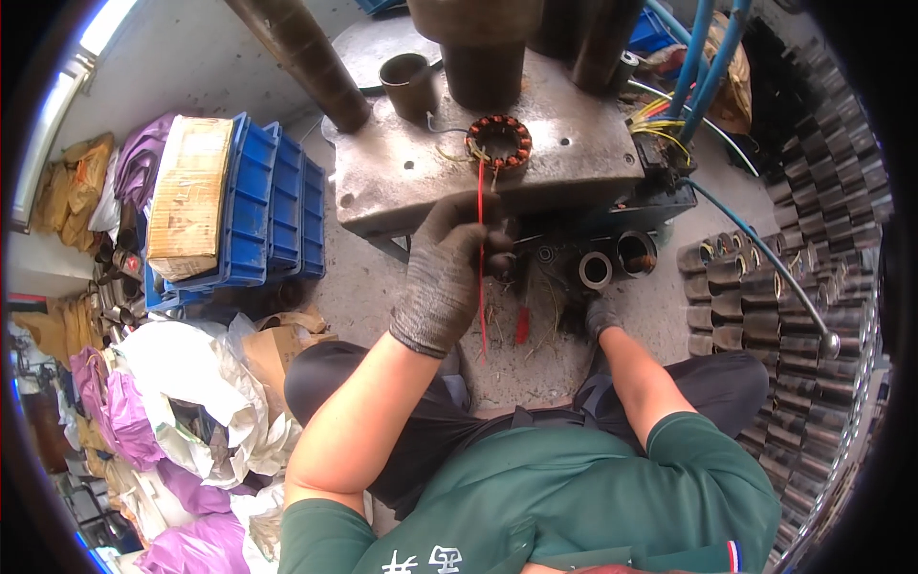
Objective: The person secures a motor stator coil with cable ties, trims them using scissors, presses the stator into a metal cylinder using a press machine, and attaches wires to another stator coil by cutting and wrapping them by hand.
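A ring-shaped stator (499,143) with copper windings rests on the metal press bed, under a thick ram (483,57). From it a red wire (482,316) hangs over the front edge, passing across the fingers of my left hand (449,258). That gloved hand is closed around the stator's lead wires just in front of the bed; its grip is partly hidden. Low on the right, my gloved right hand (601,317) is down by a metal sleeve (595,272). Its fingers are dark and hard to make out. A second sleeve (636,253) with copper windings inside stands beside it.
A metal cup (408,86) stands on the press bed (382,158). Stacked blue crates (253,206) bear a cardboard box (191,191) at left. Rows of metal sleeves (813,316) fill the right. A ball-ended lever (830,344) reaches over them. A red-handled tool (522,325) lies on the floor.
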Action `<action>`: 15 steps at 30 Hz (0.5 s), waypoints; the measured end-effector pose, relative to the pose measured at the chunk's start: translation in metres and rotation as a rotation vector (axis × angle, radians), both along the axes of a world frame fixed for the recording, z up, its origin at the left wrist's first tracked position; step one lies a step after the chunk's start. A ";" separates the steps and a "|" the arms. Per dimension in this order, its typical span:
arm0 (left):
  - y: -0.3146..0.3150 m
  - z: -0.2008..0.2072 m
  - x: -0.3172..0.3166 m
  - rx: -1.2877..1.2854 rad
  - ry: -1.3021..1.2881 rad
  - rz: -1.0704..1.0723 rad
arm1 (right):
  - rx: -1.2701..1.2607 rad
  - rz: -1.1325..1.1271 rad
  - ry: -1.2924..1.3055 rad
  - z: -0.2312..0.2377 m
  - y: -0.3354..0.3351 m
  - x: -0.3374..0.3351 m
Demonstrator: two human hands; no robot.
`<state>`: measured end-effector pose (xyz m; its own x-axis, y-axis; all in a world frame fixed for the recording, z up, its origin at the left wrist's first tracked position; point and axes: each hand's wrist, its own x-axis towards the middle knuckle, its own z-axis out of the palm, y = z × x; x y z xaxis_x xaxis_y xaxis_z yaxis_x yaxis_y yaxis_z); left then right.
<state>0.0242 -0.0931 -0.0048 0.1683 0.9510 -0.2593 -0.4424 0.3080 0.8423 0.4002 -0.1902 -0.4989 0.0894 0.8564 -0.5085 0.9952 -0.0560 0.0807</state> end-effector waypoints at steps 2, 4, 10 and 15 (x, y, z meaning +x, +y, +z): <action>-0.001 -0.003 -0.006 -0.014 0.080 0.032 | -0.040 0.062 -0.026 -0.002 0.001 -0.011; -0.001 -0.008 -0.015 -0.047 0.127 -0.004 | -0.133 0.157 -0.086 0.000 0.003 -0.010; -0.011 -0.015 -0.014 -0.125 0.114 0.056 | -0.093 0.207 0.053 0.068 0.016 -0.037; -0.020 -0.013 -0.013 -0.055 0.090 -0.087 | -0.019 0.131 0.291 0.201 0.032 -0.064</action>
<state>0.0109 -0.1126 -0.0176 0.2228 0.9178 -0.3287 -0.3354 0.3888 0.8581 0.3361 -0.1581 -0.2983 -0.1727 0.8413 -0.5123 0.9753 0.0733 -0.2085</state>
